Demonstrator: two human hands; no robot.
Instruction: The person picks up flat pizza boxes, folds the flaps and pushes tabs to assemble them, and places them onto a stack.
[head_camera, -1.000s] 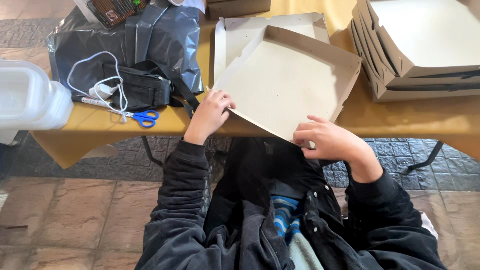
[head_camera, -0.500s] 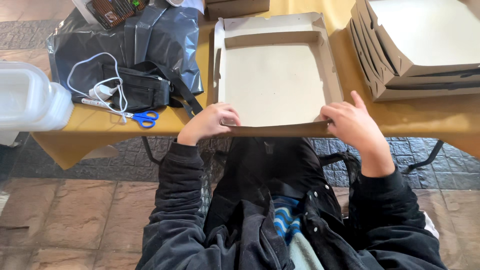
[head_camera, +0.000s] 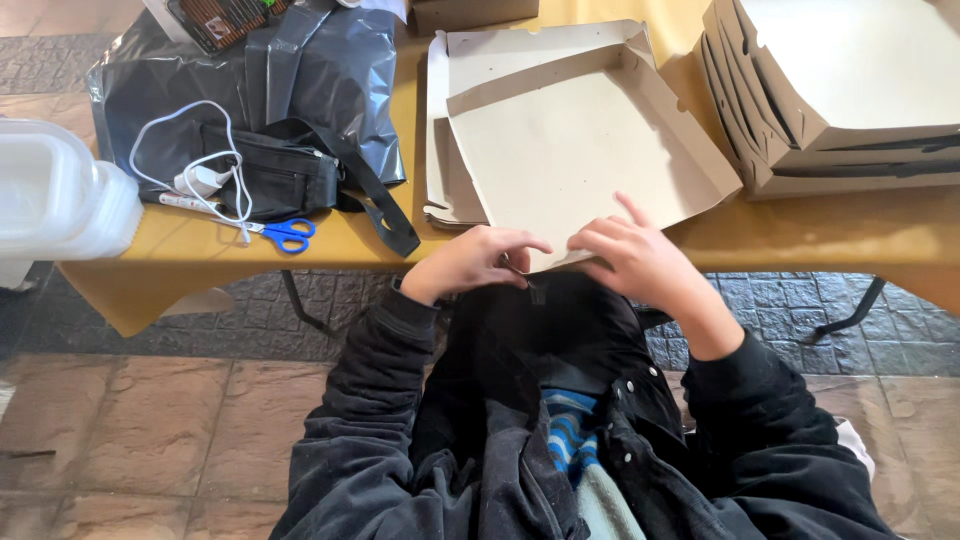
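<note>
While both hands are pinching the near corner of the flat grey-brown cardboard box tray (head_camera: 560, 150), it is lying tilted at the yellow table's (head_camera: 860, 232) front edge. Left hand (head_camera: 478, 262) and right hand (head_camera: 640, 258) fingers are gripping that flap. Risk, likely: the corner is overhanging, so uneven pressure could be creasing or tearing it.

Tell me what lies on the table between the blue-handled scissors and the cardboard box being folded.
In the head view, the black strap of the black pouch crosses between the scissors and the cardboard box; otherwise only bare yellow table.
</note>
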